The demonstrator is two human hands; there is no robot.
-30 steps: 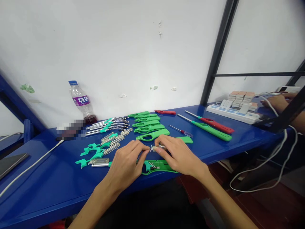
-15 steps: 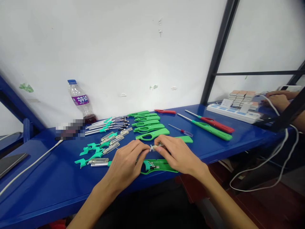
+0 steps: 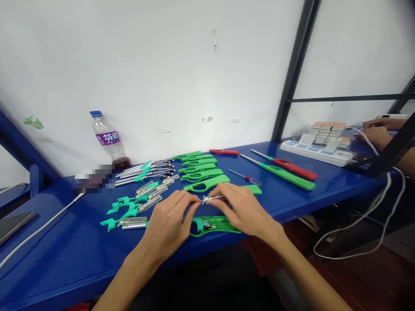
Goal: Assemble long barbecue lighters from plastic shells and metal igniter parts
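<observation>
right hand, angled inward, pinches a tube, left hand seemingly its white tip

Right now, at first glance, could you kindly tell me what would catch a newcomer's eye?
Probably the row of bright green shells on the middle of the blue table. In front, the right grip holds a small shiny part, the left grip pinched at its white tip. A purple-labelled bottle is at the back left.

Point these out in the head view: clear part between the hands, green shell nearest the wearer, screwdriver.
Clear part (image 3: 214, 198): head view, on its exposed body.
Green shell (image 3: 224, 224): head view, on its bare inner face.
Screwdriver (image 3: 247, 178): head view, on the red collar between shaft and handle.
</observation>
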